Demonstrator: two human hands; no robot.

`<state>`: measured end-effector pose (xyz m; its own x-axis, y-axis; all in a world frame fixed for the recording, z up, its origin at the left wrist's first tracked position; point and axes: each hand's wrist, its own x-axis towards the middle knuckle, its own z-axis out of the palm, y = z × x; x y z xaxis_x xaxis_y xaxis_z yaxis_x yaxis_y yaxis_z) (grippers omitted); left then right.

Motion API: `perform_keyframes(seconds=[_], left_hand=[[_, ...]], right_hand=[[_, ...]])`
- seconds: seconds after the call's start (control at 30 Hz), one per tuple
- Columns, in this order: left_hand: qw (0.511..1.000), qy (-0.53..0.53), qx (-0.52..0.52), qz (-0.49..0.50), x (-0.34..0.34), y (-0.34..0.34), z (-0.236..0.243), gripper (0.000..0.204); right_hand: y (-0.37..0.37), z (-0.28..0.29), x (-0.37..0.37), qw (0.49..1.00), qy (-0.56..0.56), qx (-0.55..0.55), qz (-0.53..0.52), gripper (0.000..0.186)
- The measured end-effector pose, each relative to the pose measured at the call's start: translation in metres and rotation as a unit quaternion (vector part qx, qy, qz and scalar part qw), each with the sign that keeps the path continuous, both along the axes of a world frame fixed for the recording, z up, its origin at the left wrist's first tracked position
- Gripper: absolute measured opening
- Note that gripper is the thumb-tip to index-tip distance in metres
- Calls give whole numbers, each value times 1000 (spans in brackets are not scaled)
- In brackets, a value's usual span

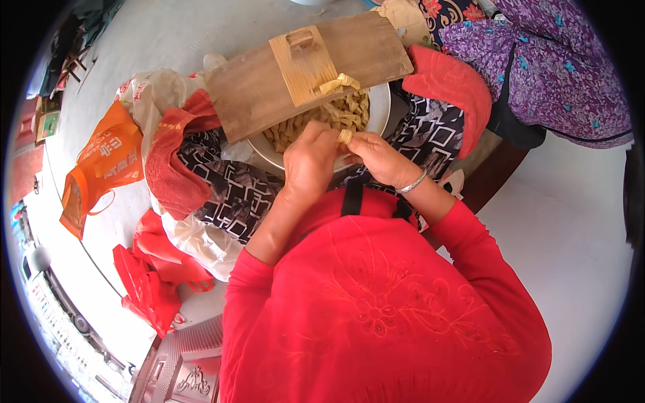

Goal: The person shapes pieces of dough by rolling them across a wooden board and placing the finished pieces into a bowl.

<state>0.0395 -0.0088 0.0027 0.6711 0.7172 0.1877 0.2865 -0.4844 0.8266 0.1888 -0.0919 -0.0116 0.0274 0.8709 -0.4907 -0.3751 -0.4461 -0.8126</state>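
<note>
My left hand [310, 161] and my right hand [379, 158], with a silver bracelet at that wrist, meet over the near part of a metal basin [264, 154], fingers closed around a short pale-yellow folded strip [346, 136]. The basin holds many similar yellow pieces [342, 111]. A long brown wooden board [242, 91] lies across its far part, with a lighter wooden plate and small block [300, 40] on top. A few yellow pieces [336, 84] rest at the plate's near edge. The fingertips of my left hand are partly hidden.
Red towels [447, 80] and black-and-white patterned fabric [225, 198] flank the basin. An orange bag [101, 168], pale plastic bags [151, 91] and red bags [144, 282] sit to the left. Purple floral fabric [557, 87] fills the top right. A carved maroon panel [181, 363] is at lower left.
</note>
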Motion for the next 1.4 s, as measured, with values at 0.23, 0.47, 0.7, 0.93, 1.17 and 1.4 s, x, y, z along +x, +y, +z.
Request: perform_keyframes(seconds=[0.23,0.47,0.7,0.93,1.17,1.4], left_hand=[[994,79,-17,-77,-1,11,7,24],[982,1,-173,-72,3,8,4,19],[913,-46,-399,66,19,3,-11,22],[816,-68,-574,-16,-15,-17,16,23],[991,102,82,28,-23,-1,24,11],[985,71,145,-52,-8,12,19,12]], right_hand=[[6,5,3,993,-72,81,43,24],[6,4,2,938,-315,144,11,15],[11,11,-10,895,-370,229,-96,7],[16,11,6,949,-116,187,-224,7],[15,22,29,925,-292,203,-132,42],[25,47,31,947,-270,149,94,42]])
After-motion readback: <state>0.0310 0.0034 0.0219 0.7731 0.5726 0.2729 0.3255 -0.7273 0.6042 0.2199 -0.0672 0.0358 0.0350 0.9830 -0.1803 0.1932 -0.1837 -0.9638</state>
